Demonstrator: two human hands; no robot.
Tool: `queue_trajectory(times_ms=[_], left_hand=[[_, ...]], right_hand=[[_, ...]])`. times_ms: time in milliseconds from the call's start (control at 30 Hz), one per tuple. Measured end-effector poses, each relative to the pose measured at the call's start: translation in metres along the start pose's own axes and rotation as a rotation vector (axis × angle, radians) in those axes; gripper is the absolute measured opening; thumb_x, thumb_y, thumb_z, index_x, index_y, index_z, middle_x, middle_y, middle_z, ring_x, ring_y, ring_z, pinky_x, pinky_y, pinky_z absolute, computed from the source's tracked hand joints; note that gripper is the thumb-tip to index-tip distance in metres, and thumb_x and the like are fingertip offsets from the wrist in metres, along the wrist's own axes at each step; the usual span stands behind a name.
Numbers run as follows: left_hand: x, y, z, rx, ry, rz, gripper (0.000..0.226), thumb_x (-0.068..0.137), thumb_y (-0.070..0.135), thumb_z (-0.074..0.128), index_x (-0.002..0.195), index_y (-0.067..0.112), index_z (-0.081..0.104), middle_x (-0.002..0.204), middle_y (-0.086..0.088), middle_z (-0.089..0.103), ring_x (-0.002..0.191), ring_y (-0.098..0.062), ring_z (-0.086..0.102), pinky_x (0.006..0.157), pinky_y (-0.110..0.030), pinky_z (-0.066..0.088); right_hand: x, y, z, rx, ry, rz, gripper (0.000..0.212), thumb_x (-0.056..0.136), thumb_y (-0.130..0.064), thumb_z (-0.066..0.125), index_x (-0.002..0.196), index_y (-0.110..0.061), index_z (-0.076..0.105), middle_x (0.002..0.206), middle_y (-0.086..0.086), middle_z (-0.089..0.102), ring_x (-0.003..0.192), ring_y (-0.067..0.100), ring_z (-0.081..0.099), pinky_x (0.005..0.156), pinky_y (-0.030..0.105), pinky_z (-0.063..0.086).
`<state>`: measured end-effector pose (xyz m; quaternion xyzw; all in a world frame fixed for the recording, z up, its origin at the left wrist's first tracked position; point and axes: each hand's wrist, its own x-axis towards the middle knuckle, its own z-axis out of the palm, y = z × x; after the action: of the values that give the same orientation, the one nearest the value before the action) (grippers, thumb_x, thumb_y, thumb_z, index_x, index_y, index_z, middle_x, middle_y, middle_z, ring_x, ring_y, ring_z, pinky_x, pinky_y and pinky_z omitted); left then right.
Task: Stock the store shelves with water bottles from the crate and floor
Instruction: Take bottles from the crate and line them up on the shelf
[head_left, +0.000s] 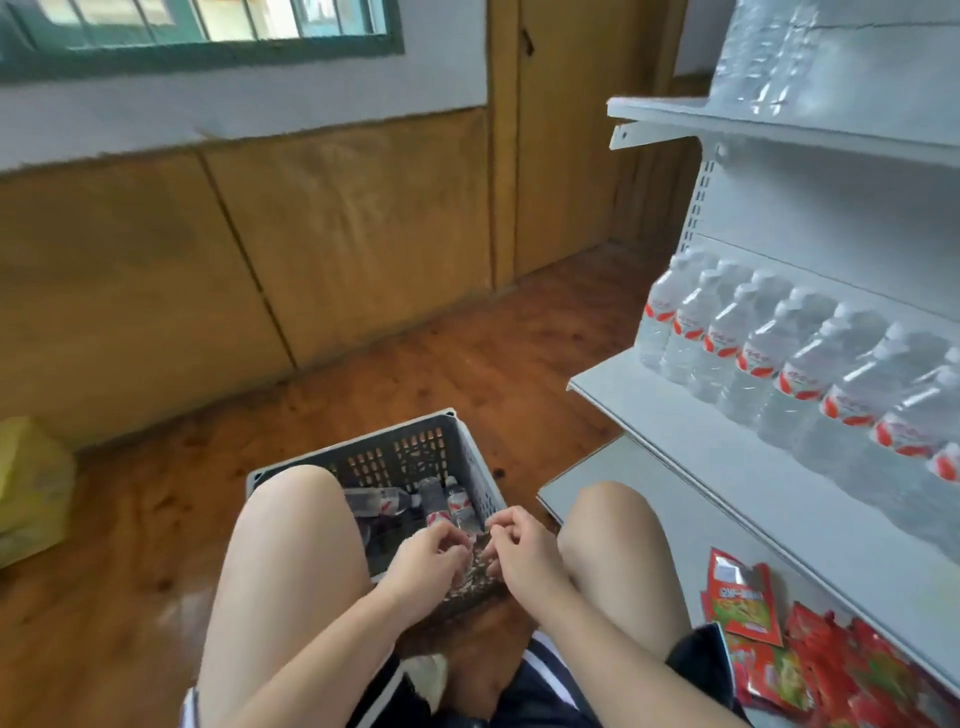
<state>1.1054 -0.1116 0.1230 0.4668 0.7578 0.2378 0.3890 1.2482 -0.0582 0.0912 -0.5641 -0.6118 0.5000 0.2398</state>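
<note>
1. A person squats on the wooden floor (467, 353), bare knees up on both sides of a grey plastic crate (470, 457) that sits on the floor between them
2. A few water bottles (384, 501) with red and white labels lie on their sides in the bottom of the crate, towards its near half
3. The left hand (431, 553) and the right hand (519, 545) hover close together over the near edge of the crate, almost touching
4. Both hands have their fingers curled inwards around something clear and glinting between them; it is too blurred to tell what it is or whether either hand really pinches it
5. To the right stands a white shelf unit (691, 415)
6. On its middle shelf, a row of bottles (769, 353) stands upright side by side, running from far to near, red labels facing out
7. More clear bottles (763, 57) stand on the top shelf, far right
8. Red snack packets (743, 597) lie in a loose heap on the lowest shelf, near right, just beside the right knee
9. A yellow bundle (26, 483) rests on the floor at the far left edge, by the brown panelled wall
</note>
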Motion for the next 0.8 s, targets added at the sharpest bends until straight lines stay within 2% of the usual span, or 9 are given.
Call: queue_trajectory(times_ms=[133,233,367,433,533,600,800], left_hand=[[-0.014,-0.036,-0.036,-0.071,0.164,-0.084,0.016,0.096,0.015,0.053,0.093,0.024,0.067,0.088,0.003,0.075,0.074,-0.012,0.072,0.070,-0.033,0.057],[-0.028,-0.065,-0.054,-0.180,0.274,-0.174,0.017,0.097,0.013,0.053,0.093,0.021,0.067,0.089,0.001,0.075,0.073,-0.013,0.072,0.067,-0.030,0.055],[-0.040,-0.104,-0.060,-0.323,0.356,-0.259,0.017,0.094,0.008,0.054,0.090,0.017,0.068,0.083,-0.003,0.076,0.070,-0.017,0.071,0.074,-0.040,0.058],[-0.046,-0.118,-0.062,-0.382,0.385,-0.301,0.017,0.094,0.005,0.054,0.092,0.014,0.068,0.083,-0.005,0.076,0.069,-0.017,0.069,0.069,-0.035,0.055],[-0.053,-0.133,-0.066,-0.437,0.443,-0.367,0.019,0.097,0.003,0.050,0.097,0.009,0.067,0.088,-0.007,0.075,0.068,-0.016,0.068,0.056,-0.019,0.049],[-0.054,-0.143,-0.070,-0.501,0.486,-0.407,0.020,0.098,0.000,0.047,0.097,0.003,0.066,0.090,-0.014,0.073,0.066,-0.017,0.064,0.053,-0.018,0.047],[-0.014,-0.185,-0.071,-0.535,0.419,-0.544,0.020,0.100,0.006,0.049,0.097,0.011,0.068,0.090,-0.009,0.075,0.071,-0.017,0.066,0.070,-0.030,0.055]], right_hand=[[0.003,-0.025,0.033,-0.022,-0.145,-0.051,0.013,0.106,-0.029,0.047,0.103,-0.029,0.060,0.084,-0.003,0.071,0.073,0.015,0.070,0.069,0.026,0.061],[0.001,-0.032,0.053,-0.068,-0.257,-0.066,0.012,0.105,-0.027,0.049,0.102,-0.030,0.060,0.083,0.000,0.071,0.071,0.016,0.069,0.072,0.033,0.063],[0.005,-0.035,0.067,-0.139,-0.384,-0.079,0.015,0.104,-0.020,0.049,0.099,-0.024,0.062,0.081,0.008,0.071,0.065,0.016,0.064,0.067,0.034,0.059],[0.014,-0.041,0.074,-0.164,-0.436,-0.090,0.014,0.105,-0.016,0.048,0.102,-0.019,0.062,0.083,0.012,0.071,0.062,0.016,0.062,0.060,0.028,0.056],[0.036,-0.048,0.090,-0.173,-0.495,-0.058,0.014,0.105,-0.014,0.047,0.103,-0.015,0.061,0.079,0.010,0.070,0.057,0.015,0.062,0.051,0.021,0.049],[0.055,-0.049,0.103,-0.170,-0.510,-0.024,0.014,0.104,-0.013,0.048,0.100,-0.014,0.061,0.076,0.010,0.070,0.054,0.016,0.062,0.048,0.021,0.048],[0.126,-0.032,0.140,-0.200,-0.509,0.072,0.013,0.102,-0.011,0.049,0.097,-0.014,0.060,0.072,0.008,0.069,0.053,0.018,0.062,0.045,0.025,0.045]])
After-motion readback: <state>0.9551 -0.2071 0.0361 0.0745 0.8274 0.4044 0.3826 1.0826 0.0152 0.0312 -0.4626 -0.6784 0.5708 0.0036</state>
